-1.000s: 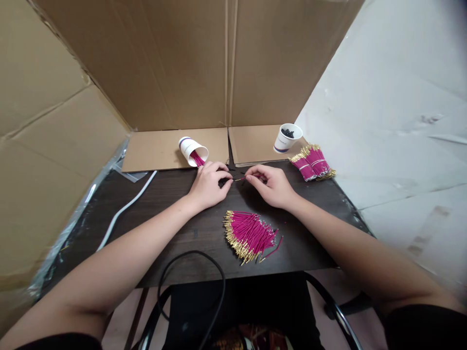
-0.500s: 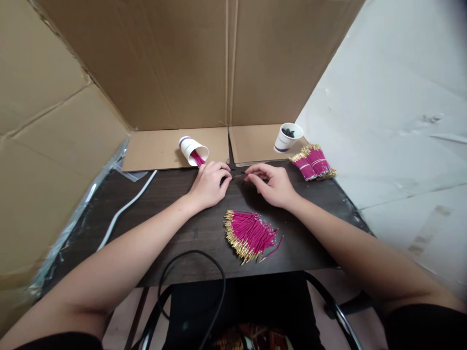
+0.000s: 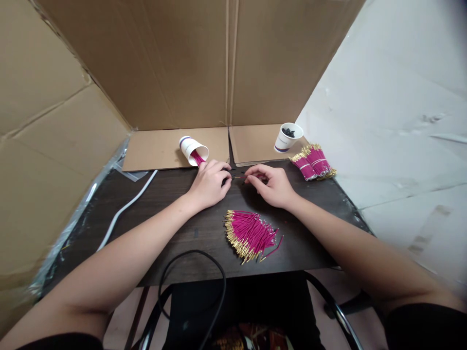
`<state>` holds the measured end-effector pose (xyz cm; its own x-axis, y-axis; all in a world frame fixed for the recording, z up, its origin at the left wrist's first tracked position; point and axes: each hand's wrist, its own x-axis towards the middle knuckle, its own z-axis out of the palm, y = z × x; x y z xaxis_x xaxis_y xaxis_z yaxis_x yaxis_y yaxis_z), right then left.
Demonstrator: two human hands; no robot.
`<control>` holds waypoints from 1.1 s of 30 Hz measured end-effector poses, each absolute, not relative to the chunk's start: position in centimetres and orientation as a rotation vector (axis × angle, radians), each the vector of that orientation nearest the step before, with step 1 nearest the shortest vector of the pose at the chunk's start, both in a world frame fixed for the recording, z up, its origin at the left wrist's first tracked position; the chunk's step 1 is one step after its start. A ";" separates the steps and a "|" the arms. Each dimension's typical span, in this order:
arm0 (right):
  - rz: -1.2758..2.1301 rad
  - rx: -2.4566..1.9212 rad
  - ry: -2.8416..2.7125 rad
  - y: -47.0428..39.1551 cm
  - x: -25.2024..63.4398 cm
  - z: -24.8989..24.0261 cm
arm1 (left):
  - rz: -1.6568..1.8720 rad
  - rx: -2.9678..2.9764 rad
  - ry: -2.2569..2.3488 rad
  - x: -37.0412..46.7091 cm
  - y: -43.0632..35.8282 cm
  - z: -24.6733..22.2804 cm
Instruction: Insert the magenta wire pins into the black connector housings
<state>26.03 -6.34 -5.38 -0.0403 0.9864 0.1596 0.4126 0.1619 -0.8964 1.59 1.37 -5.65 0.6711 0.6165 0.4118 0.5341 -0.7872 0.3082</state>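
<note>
My left hand (image 3: 210, 183) is closed in a pinch near the dark table's back edge, around something small and dark that I cannot make out. Facing it, my right hand (image 3: 270, 184) also pinches; a thin reddish piece shows between its fingers, too small to name. A narrow gap separates the fingertips, with small dark bits in it. Just behind my left hand lies a tipped white paper cup (image 3: 188, 148) with magenta pieces (image 3: 197, 157) at its mouth. Nearer to me, a fanned pile of magenta pins with gold tips (image 3: 251, 236) lies on the table.
An upright paper cup (image 3: 286, 138) with black bits stands at the back right, on flat cardboard (image 3: 251, 141). Beside it are banded magenta bundles (image 3: 315, 163). A white cable (image 3: 126, 206) runs along the left; a black cable (image 3: 193, 252) loops over the front edge.
Both hands stay almost in place, with only slight finger movement. The gap between the fingertips looks slightly different. Cups, pile and bundles have not moved.
</note>
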 end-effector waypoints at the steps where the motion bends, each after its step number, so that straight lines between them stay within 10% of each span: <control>1: 0.853 -1.378 -1.592 -6.4 26.0 -5.4 | 0.758 2.727 0.944 1.6 1.4 -5.6; 33: 0.762 -1.288 -1.494 -6.5 26.2 -5.3 | 1.095 2.537 0.703 1.9 2.0 -6.7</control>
<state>26.17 -6.47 -5.32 0.0458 0.9614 0.2715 0.3449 0.2398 -0.9075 1.87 1.99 -6.69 0.5921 0.5397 0.5984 0.3196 -0.8390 0.4404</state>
